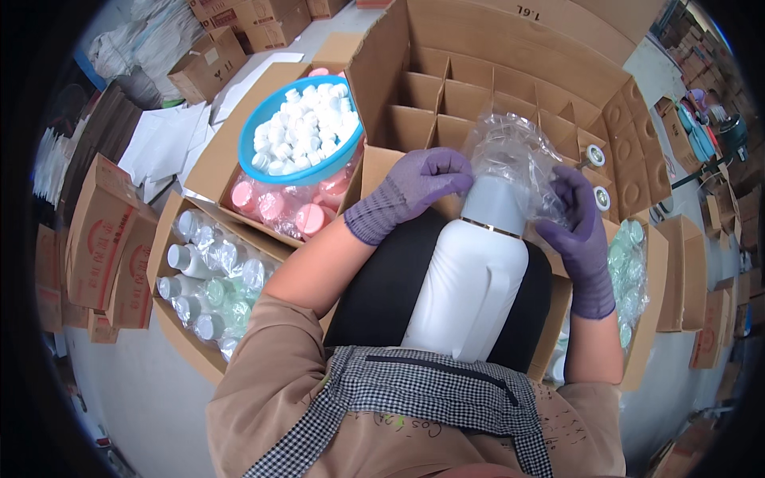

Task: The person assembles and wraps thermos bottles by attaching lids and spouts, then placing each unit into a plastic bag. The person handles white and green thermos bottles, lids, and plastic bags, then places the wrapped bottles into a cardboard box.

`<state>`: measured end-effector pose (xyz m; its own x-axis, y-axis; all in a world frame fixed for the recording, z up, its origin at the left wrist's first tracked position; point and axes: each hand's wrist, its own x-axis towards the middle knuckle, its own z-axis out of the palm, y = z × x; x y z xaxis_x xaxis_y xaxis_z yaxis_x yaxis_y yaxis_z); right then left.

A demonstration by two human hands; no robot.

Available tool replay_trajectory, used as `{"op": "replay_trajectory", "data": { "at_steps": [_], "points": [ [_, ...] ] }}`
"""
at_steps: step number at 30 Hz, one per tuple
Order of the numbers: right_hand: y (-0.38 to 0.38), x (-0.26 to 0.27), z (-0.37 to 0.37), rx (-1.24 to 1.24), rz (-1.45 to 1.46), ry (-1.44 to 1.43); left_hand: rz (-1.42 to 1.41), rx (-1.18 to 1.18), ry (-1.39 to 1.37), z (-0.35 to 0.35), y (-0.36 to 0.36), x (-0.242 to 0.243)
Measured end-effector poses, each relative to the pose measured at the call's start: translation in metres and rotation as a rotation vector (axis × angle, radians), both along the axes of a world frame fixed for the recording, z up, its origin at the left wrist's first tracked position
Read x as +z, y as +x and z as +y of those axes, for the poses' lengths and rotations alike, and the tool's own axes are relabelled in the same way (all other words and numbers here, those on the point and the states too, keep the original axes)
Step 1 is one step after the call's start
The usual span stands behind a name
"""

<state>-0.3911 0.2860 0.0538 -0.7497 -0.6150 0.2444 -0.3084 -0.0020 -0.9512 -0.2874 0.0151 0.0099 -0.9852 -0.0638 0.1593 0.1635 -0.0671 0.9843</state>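
A white thermos flask (466, 287) with a side handle and a grey-blue cup lid (493, 200) lies across my lap, its lid pointing away from me. Clear plastic film (517, 140) is bunched around the lid's top. My left hand (427, 179), in a purple knitted glove, is at the left edge of the lid and film, fingers curled; whether it pinches the film cannot be told. On the right, my gloved right hand (571, 221) has thumb and fingers spread around the film's edge; its grip is unclear.
Ahead stands an open carton with cardboard dividers (463, 101). A blue basin (299, 179) of white stoppers rests on a carton of pink-lidded flasks (272, 206). Cartons of wrapped flasks stand at left (197, 269) and right (627, 287). Two round-ended metallic parts (596, 155) sit by the dividers.
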Motion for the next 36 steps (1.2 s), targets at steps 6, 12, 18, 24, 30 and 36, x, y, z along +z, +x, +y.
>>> {"op": "replay_trajectory", "data": {
  "at_steps": [6, 12, 18, 24, 30, 36],
  "points": [
    [0.071, 0.034, 0.032, 0.234, -0.016, 0.149, 0.235, -0.228, -0.206, -0.016, 0.066, -0.012],
    [0.084, 0.016, 0.023, 0.579, 0.551, 0.362, 0.319, -0.177, -0.727, 0.000, 0.135, -0.018],
    [0.147, -0.033, 0.082, 0.786, -0.235, 0.514, 0.019, -0.329, -0.496, 0.026, 0.250, -0.085],
    [0.187, -0.061, 0.075, 0.852, -0.482, 0.202, -0.353, -0.070, -0.667, -0.013, 0.187, 0.007],
    [0.218, -0.127, -0.034, 0.814, -0.083, 0.143, -0.212, -0.117, -1.489, 0.084, -0.001, 0.068],
    [0.207, -0.124, -0.046, 0.494, 0.154, 0.211, -0.459, -0.498, -1.595, 0.082, -0.040, 0.090]
  ]
}}
